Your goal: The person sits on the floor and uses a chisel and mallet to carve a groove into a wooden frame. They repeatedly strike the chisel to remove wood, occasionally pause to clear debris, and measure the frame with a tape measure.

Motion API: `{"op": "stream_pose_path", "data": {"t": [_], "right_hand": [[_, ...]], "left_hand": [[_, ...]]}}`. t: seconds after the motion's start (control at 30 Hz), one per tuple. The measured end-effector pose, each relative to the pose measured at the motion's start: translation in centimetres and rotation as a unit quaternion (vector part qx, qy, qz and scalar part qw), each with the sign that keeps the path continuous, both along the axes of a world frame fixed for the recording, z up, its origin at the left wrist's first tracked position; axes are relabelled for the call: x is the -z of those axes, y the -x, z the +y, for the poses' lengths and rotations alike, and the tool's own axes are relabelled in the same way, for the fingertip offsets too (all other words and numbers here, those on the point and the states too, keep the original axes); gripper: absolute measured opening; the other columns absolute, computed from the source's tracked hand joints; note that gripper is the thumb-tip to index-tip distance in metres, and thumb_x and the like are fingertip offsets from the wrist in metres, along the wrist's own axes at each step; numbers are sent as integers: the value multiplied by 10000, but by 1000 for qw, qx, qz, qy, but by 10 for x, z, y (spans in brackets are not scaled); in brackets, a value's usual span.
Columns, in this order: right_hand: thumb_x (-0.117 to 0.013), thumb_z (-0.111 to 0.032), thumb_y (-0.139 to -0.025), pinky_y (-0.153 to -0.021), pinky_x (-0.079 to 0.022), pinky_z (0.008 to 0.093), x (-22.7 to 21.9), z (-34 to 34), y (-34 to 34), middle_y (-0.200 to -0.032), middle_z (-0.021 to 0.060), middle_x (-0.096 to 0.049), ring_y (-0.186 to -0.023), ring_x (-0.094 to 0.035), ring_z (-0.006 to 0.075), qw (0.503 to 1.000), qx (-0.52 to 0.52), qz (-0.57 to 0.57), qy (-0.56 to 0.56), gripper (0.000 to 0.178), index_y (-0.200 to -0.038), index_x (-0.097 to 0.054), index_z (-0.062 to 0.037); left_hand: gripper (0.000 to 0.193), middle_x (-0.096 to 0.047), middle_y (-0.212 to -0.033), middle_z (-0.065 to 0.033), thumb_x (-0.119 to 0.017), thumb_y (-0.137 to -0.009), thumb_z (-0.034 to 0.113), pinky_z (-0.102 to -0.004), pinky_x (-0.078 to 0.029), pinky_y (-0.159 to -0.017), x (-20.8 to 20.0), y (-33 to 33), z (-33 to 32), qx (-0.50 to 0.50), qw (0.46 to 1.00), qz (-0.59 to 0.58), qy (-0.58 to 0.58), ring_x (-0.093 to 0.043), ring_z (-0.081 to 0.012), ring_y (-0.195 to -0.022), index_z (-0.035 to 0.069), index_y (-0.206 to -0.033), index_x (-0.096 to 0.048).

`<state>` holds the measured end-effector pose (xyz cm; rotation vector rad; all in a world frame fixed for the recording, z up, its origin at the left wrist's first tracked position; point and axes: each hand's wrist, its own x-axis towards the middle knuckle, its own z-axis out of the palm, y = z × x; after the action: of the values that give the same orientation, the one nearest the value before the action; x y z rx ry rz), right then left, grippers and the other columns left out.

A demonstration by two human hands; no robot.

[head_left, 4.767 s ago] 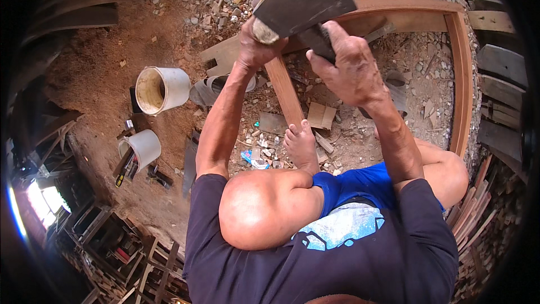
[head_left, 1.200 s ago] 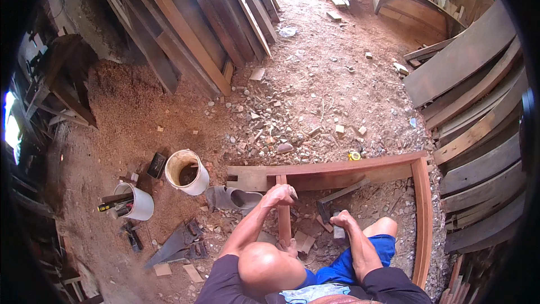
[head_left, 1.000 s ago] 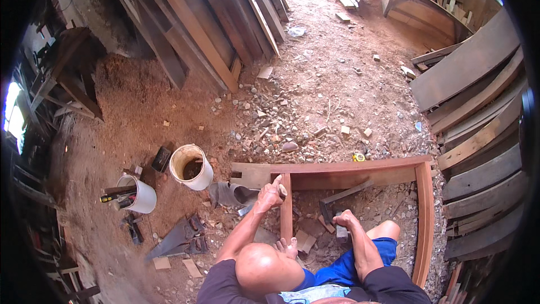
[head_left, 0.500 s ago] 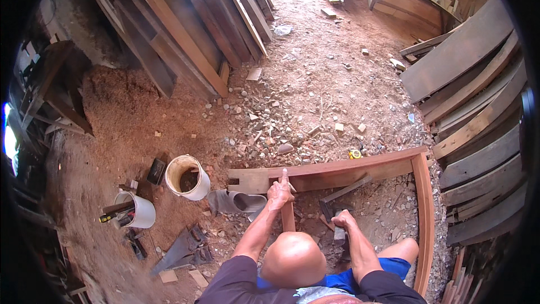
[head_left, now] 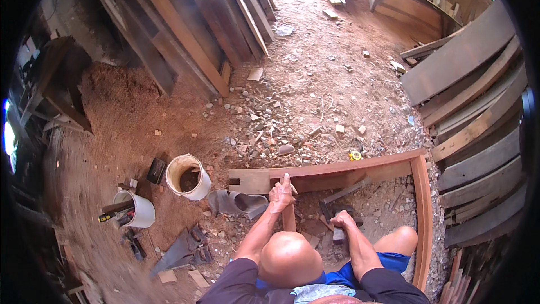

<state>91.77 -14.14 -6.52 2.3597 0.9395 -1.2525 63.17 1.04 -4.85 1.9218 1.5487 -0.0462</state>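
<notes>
My left hand is closed around the upper end of a short wooden crosspiece, its thumb laid along the reddish beam where the two pieces meet. That beam lies across in front of me and joins a long side rail at its right end. My right hand is closed on a tool with a grey, block-like end; the grip hides its kind. Just beyond it lies an L-shaped tool with a dark stock and a long grey blade.
Left of the frame stand a white bucket and a smaller pail of tools. A grey shoe and a saw blade lie nearby. A yellow tape measure sits past the beam. Boards line the right side.
Both hands keep nearly the same places and grips. The tool in my right hand has tilted slightly, and the view has shifted a little.
</notes>
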Motion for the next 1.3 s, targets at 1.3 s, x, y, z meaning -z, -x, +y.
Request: {"op": "stream_pose_path", "data": {"t": [1.3], "right_hand": [[-762,-260,-817,-1089,-561,432,-20,22,6,-1401,163,-725,-1352,-669,314,994,-66,-73,48,486,-1277,-790,-104]], "left_hand": [[1229,-603,-1309,-340,-922,-717,268,-561,-607,-945,0,-7,-10,-26,999,-17,-8,-715,-493,-1133,198,-1722,-218]]}}
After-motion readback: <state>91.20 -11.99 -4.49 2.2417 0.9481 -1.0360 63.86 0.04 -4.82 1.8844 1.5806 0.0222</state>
